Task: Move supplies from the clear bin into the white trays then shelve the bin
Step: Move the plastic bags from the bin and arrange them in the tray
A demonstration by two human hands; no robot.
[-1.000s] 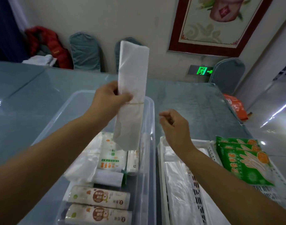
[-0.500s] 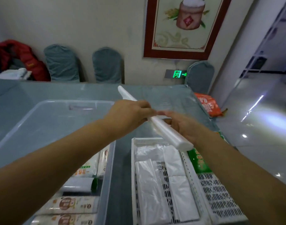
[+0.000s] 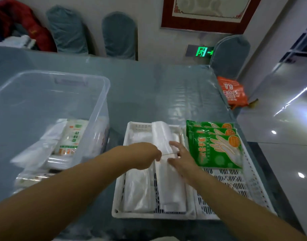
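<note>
A rubber-banded bundle of white plastic bags (image 3: 162,136) lies lengthwise in the left white tray (image 3: 118,210), beside other folded clear bags (image 3: 138,186). My left hand (image 3: 145,156) pinches the bundle at its rubber band. My right hand (image 3: 181,158) rests on the bundle's right side with its fingers spread. The clear bin (image 3: 97,79) stands to the left and holds several packaged rolls (image 3: 71,136) and bags. Green glove packs (image 3: 215,146) lie in the right white tray (image 3: 236,186).
Both trays and the bin sit on a glass-topped table (image 3: 149,91) whose right edge runs just past the trays. An orange bag (image 3: 233,92) lies on a chair at the far right. Covered chairs (image 3: 119,35) and a red jacket (image 3: 25,25) line the back wall.
The bundle went from upright over the bin in my left hand, across to the right with both hands on it, and down into the left tray. The view tilted down.
</note>
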